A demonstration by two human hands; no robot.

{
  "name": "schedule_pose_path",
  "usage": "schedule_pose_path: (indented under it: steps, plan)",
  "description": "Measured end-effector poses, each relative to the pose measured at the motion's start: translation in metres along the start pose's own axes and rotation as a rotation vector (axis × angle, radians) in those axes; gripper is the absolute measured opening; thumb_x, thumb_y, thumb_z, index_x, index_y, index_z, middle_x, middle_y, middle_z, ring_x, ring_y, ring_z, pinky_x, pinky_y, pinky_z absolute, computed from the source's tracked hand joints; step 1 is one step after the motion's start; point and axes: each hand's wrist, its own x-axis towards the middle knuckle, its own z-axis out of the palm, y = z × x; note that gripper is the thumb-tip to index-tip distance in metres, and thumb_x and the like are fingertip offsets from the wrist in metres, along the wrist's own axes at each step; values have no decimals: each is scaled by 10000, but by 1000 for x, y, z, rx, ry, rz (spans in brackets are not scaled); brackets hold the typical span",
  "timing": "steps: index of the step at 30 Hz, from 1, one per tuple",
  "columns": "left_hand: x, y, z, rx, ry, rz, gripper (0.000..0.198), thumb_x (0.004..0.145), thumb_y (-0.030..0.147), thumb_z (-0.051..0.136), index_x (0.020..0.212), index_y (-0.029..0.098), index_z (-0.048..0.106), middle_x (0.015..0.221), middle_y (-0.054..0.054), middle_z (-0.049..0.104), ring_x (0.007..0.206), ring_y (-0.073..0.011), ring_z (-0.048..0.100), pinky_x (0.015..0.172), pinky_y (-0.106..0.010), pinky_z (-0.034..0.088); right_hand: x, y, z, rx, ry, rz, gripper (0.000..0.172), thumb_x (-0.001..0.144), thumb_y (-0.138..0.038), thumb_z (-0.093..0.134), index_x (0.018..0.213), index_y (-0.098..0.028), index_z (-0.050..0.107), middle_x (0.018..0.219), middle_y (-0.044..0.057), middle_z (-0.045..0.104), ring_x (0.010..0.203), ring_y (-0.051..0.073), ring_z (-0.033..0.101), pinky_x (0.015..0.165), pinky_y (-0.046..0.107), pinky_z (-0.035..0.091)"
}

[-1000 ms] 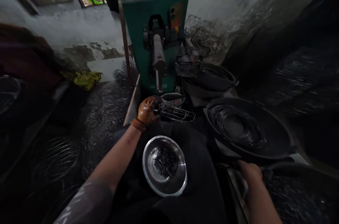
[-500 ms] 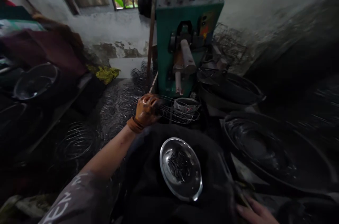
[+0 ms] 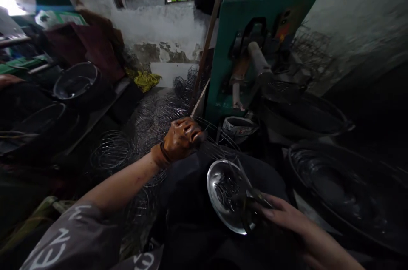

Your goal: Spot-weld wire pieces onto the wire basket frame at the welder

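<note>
Wire basket (image 3: 216, 142), a curved frame of thin metal rods, is gripped at its near end by the left hand (image 3: 181, 139), which wears a stained orange-brown glove and is closed in a fist around the rods. The frame reaches out to the right from that fist, above the person's dark-clothed lap and just over the far rim of a steel bowl (image 3: 219, 202).

The right hand (image 3: 283, 217), bare, has its fingers wrapped around the handles of a pair of pliers (image 3: 247, 195), whose tip points up and left over the bowl toward the wire. The bowl rests on the lap and holds a heap of small dark metal pieces.

Just beyond the gloved hand stands a green machine (image 3: 229, 49) with a red light lit on its panel and a metal arm sticking out toward the person. Large dark basins (image 3: 321, 176) sit to the right. Loose coils of wire (image 3: 111, 153) cover the floor on the left.
</note>
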Motion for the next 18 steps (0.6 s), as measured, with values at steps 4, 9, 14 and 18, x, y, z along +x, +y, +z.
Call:
schedule_pose_path:
  steps: [4,9,14,18]
  plan:
    - [-11,13,5,-20,8,-56,133,996,239,522,954,179,634,964,-50,720,939,-199,655,908,-399,525,5,4,9,-30,-48,7,604,647,-475,934,1130,-158,759,1173,173,738,1147,368,674,1070,485,485]
    - [-22,24,12,-83,49,-137,94,1009,218,551,1022,199,642,1085,-49,740,1084,-183,674,1005,-413,534,8,5,15,-56,-116,35,522,701,-499,916,1070,-158,776,1148,161,745,1089,330,701,997,412,541]
    - [-26,30,15,-136,76,-135,88,970,194,603,1049,202,642,1170,-61,728,1184,-196,653,1059,-432,535,8,10,20,-31,-46,28,513,703,-519,923,1057,-174,786,1115,143,756,1073,316,706,989,402,548]
    - [-31,32,18,-139,77,-80,143,966,142,572,1075,204,641,1217,-60,714,1233,-196,631,1082,-437,530,5,19,28,-28,-6,34,548,695,-528,932,1081,-174,772,1098,138,758,1059,316,708,1030,429,523]
